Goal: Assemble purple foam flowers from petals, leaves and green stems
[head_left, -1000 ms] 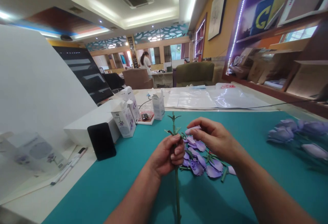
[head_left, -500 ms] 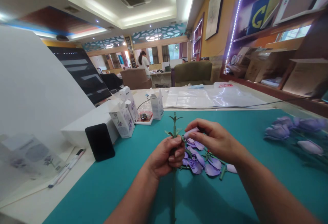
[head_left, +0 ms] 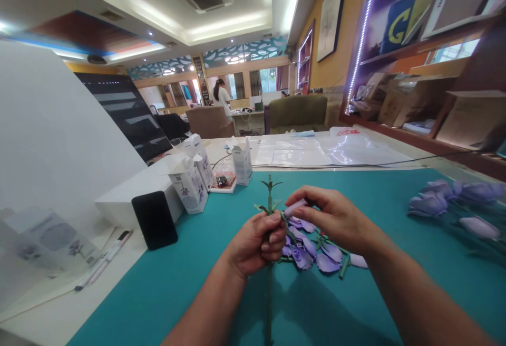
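Upright over the mat stands a green artificial flower stem (head_left: 269, 293) with small leaves near its top. My left hand (head_left: 259, 240) is wrapped round it just below the leaves. To the right, my right hand (head_left: 336, 217) pinches a pale purple flower bud (head_left: 294, 208) between thumb and fingers. The bud's lower end is close beside my left fist; whether it touches the stem I cannot tell. Behind and below the hands lies a pile of loose purple petals (head_left: 302, 257) with green parts. Another pale bud (head_left: 358, 260) lies at the pile's right side, partly beside my right wrist.
Finished-looking purple flowers (head_left: 429, 201) lie at the right on the green mat (head_left: 221, 246). A black tablet-like panel (head_left: 154, 219) leans on a white box at left, near several printed cartons (head_left: 188, 185). Pens (head_left: 103, 259) lie farther left. Plastic sheets (head_left: 300, 151) cover the back.
The bud in my right hand has tilted slightly and shifted a little. My left hand keeps its grip on the stem, almost still.
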The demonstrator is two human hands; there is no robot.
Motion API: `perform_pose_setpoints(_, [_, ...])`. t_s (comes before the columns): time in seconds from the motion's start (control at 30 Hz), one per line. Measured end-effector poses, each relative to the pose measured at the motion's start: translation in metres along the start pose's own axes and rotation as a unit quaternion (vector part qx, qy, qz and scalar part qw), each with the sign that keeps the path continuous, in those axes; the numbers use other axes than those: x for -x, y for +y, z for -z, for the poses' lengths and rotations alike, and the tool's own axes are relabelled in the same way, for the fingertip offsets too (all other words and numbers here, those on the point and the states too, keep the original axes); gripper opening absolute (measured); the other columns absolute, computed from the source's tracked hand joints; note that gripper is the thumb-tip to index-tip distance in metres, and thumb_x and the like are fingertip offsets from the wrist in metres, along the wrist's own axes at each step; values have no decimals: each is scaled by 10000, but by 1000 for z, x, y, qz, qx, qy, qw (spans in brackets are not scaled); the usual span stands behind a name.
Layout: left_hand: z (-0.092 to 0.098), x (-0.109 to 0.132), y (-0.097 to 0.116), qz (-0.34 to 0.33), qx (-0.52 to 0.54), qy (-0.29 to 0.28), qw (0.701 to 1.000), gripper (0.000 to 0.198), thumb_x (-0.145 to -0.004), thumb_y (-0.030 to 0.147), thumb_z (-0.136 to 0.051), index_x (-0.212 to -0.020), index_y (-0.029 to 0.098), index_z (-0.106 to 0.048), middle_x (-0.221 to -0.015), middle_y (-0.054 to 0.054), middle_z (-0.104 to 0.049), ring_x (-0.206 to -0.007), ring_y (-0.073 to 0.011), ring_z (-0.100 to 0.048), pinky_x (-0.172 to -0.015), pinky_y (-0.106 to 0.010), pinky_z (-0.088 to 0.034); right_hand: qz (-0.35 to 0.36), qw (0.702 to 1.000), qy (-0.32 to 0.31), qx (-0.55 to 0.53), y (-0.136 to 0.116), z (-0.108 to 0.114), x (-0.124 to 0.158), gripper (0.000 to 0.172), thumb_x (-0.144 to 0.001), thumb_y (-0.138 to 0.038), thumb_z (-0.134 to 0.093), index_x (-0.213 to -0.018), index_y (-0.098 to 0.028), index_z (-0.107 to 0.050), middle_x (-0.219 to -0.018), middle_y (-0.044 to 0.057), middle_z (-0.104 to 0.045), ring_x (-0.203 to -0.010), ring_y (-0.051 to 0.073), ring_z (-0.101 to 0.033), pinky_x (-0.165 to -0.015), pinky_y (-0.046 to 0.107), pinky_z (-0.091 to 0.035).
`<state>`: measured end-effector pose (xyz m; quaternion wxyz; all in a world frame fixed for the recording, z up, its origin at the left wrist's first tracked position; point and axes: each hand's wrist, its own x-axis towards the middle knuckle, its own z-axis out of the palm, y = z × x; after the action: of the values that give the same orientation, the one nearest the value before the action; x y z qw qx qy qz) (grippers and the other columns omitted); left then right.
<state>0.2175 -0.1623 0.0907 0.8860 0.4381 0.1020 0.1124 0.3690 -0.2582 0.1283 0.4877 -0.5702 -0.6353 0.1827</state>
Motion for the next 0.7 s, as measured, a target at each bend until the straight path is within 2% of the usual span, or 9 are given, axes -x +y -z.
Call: perform_pose_setpoints(0.7, [0,-2,-3,-1,11,-1,1000,380,-719,337,-720,-624,147,-405,-498,88,-346,-369,-1,-198,-346,-132,-119,4,1000,3,12,5,-4,0,154,-821,-303,-568,-866,-175,-642,-785,31,-674,-714,152,-581,-628,271,-443])
